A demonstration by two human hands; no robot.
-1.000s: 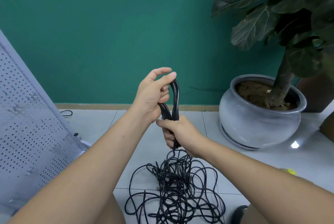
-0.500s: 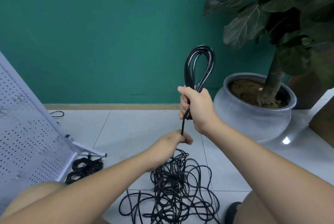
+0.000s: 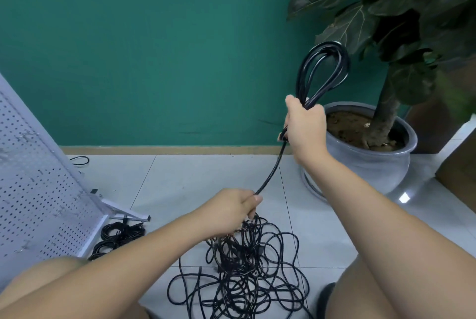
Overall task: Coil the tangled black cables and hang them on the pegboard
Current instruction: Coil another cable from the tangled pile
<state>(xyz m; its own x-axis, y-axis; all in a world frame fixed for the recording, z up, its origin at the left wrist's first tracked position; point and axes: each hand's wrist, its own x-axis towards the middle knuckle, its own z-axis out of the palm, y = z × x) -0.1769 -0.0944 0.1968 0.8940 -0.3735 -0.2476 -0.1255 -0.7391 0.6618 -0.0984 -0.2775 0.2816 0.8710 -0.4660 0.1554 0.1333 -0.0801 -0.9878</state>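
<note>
On the tiled floor [image 3: 193, 177], near its front edge, lies a loose black cable tangle [image 3: 239, 280]. Just above it the left hand [image 3: 229, 210] pinches a single strand [image 3: 270, 174], which runs taut up to the right hand [image 3: 305, 125], fisted around glossy loops [image 3: 322, 71] standing above it. Coiled cables [image 3: 118, 236] lie at the foot of the leaning pegboard [image 3: 33, 190], at the floor's left edge.
</note>
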